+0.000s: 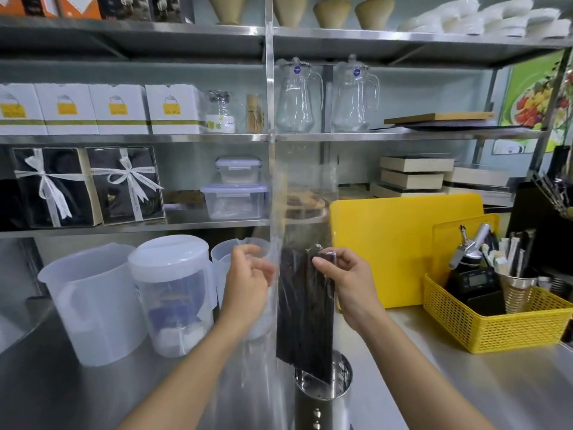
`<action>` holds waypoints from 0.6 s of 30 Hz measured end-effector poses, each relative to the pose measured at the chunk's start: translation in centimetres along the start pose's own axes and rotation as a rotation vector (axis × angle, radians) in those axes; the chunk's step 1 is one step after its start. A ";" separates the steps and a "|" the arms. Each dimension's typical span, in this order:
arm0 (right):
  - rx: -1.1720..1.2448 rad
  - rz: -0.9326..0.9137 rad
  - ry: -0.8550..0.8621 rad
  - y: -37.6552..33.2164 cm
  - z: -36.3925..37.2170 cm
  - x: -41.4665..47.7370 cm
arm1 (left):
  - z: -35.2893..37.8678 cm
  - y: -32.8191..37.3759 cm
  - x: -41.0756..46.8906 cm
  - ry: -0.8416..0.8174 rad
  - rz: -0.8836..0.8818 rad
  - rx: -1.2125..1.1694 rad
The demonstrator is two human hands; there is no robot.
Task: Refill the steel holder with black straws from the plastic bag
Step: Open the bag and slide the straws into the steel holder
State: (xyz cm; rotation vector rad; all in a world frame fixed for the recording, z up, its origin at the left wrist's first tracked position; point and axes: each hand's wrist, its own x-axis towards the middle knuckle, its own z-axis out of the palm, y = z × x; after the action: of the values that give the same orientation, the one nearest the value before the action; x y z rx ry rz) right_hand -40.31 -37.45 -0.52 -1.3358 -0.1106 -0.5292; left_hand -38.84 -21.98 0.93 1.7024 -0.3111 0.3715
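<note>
A clear plastic bag (302,193) hangs upright in front of me, its empty upper part rising toward the shelves. A bundle of black straws (305,318) stands inside it, the lower ends just over the mouth of the steel holder (324,398) on the counter. My left hand (248,280) pinches the bag's left edge. My right hand (347,280) grips the straws through the plastic near their tops.
Translucent plastic jugs (93,302) and a lidded container (173,293) stand to the left. A yellow basket (496,324) with tools and a steel cup sits to the right, with a yellow cutting board (400,243) behind. Steel shelves (269,138) are close ahead.
</note>
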 end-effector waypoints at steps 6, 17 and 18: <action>0.036 0.070 0.094 -0.2 -2.5 0.7 | -0.8 0.0 1.1 -0.036 -0.111 0.026; -0.135 0.282 0.121 1.4 -4.8 1.1 | -0.5 0.7 1.3 -0.369 -0.311 0.158; -0.242 0.289 0.121 1.6 -4.9 1.2 | -0.3 0.7 1.4 -0.356 -0.338 0.103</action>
State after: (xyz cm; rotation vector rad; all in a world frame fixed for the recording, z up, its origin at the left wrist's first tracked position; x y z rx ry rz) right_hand -39.59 -42.18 -2.73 -1.5196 0.2504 -0.3842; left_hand -37.89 -21.75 2.17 1.8822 -0.2586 -0.1702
